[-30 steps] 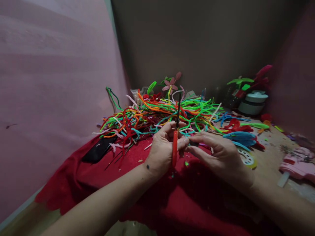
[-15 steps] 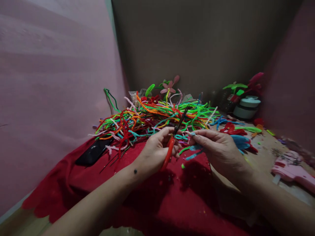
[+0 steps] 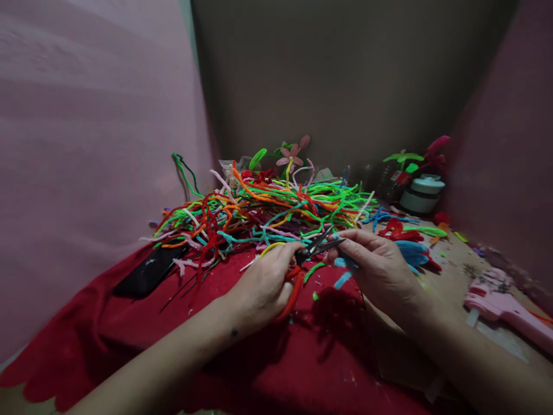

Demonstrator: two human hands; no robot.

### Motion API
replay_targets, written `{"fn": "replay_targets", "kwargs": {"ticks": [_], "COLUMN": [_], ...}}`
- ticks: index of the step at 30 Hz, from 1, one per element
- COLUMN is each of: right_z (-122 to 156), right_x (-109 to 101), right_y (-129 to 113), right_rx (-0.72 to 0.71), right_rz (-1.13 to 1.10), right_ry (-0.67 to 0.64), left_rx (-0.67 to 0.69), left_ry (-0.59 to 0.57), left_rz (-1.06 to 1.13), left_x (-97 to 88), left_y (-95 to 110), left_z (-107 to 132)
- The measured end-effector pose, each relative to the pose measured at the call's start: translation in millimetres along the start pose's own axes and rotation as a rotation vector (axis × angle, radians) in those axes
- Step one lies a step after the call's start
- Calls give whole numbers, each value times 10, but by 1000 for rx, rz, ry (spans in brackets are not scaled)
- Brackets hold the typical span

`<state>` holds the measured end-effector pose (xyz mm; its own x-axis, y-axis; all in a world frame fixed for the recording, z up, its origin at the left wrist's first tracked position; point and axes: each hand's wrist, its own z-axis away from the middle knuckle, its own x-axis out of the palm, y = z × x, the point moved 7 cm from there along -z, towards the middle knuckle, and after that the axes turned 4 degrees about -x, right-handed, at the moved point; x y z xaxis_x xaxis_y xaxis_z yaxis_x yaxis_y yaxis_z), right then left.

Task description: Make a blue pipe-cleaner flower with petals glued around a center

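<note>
My left hand (image 3: 272,279) grips a pair of scissors (image 3: 295,294) by its red-orange handles. The dark blades are spread and point right, at the fingertips of my other hand. Thumb and forefinger of my right hand (image 3: 378,262) pinch a small light-blue pipe cleaner piece (image 3: 336,237), which lies close to the blades; whether they touch it I cannot tell. Just below those fingers are more blue fuzzy strips (image 3: 344,280). A large heap of colourful pipe cleaners (image 3: 280,202) lies behind both hands.
A black phone (image 3: 149,272) lies on the red cloth (image 3: 242,369) at left. To the right are a pink glue gun (image 3: 496,302), blue petals (image 3: 412,255), red petals (image 3: 397,229) and a lidded jar (image 3: 423,193). Pink flowers (image 3: 290,157) stand behind the heap.
The scissors have swung from pointing up and away to pointing right at my right fingertips, and their blades have spread apart. The camera view has shifted slightly.
</note>
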<state>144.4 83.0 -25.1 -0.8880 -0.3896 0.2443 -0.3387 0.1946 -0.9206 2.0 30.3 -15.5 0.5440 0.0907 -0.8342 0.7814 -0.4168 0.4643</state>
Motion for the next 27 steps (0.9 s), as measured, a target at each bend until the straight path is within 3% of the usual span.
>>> {"fn": "replay_targets", "kwargs": {"ticks": [6, 14, 27], "right_z": [36, 51, 25], "right_x": [53, 112, 99], "right_y": [-54, -12, 127], "right_rx": [-34, 19, 149], "right_rz": [128, 53, -163], "right_ry": [-28, -68, -25], "left_rx": [39, 42, 9], "left_ry": [26, 15, -95], "left_rz": [-73, -115, 220], "left_x": [25, 64, 68], "left_y": [30, 84, 219], "left_z": [-1, 19, -10]}}
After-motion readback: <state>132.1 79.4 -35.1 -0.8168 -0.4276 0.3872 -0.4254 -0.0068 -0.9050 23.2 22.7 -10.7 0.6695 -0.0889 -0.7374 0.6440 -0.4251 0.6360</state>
